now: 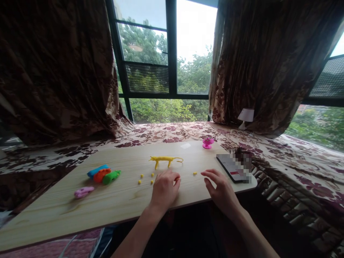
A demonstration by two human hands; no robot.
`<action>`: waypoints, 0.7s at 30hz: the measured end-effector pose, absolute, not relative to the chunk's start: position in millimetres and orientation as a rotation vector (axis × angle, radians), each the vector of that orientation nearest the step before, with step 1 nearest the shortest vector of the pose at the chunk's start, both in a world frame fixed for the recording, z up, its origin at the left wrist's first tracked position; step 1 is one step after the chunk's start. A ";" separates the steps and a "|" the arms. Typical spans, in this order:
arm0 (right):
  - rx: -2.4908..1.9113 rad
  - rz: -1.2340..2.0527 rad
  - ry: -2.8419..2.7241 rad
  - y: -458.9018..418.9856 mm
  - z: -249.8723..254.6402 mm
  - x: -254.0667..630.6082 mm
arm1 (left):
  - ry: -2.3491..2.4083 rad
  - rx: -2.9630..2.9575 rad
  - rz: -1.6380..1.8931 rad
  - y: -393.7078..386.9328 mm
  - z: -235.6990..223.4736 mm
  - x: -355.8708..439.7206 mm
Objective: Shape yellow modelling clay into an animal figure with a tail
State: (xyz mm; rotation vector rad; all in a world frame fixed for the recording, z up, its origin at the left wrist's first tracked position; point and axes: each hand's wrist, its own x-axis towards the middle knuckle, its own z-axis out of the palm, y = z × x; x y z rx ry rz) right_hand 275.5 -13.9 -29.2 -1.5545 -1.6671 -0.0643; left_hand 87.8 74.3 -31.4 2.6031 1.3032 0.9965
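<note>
My left hand [164, 188] rests on the wooden table [120, 200], fingers curled down and pinching a small yellow clay bit at its fingertips. My right hand [220, 186] lies beside it, fingers loosely spread and holding nothing, close to a yellow clay pellet [195, 173]. Just beyond the hands stands a yellow clay animal [165, 160] with thin legs and a long tail. Several yellow clay pellets [146, 177] lie scattered to the left of my left hand.
Blue, orange and green clay pieces [103, 174] and a pink clay piece [84, 192] lie at the left. A pink clay figure [207, 143] stands far right. A phone [233, 167] lies at the table's right end. A small white lamp [245, 117] sits by the curtains.
</note>
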 end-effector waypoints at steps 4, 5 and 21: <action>-1.438 0.016 -1.734 -37.4 -37.9 239.9 | 1.282 2.586 0.999 48.0 -39.5 76.8; -1.420 0.028 -1.749 -39.1 -40.4 232.7 | 1.272 2.587 0.999 44.5 -41.3 74.5; -1.643 -0.047 -1.876 -6.6 -48.9 198.6 | 1.218 2.454 1.066 47.8 -51.3 69.8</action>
